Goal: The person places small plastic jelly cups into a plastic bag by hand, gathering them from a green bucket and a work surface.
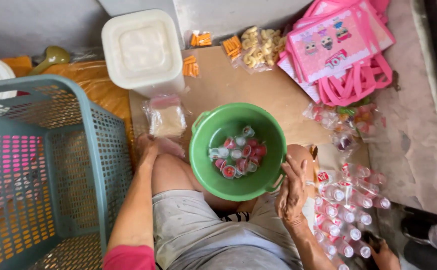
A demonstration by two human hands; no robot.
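Observation:
A green plastic bucket [206,165] rests between my knees and holds several small jelly cups [238,152] with red and clear lids. My right hand [292,190] lies against the bucket's right rim, fingers apart, holding nothing I can see. My left hand [151,147] is down on the floor beside my left knee, just below a clear bag of beige snacks [167,117]; whether it grips anything is hidden.
A teal perforated basket [43,175] fills the left. A white lidded tub [143,50] stands at the back. Snack packets [256,46], pink printed bags [336,47], a bag of jelly cups [351,120] and small bottles [348,210] lie to the right. Another person's hand [386,256] shows at bottom right.

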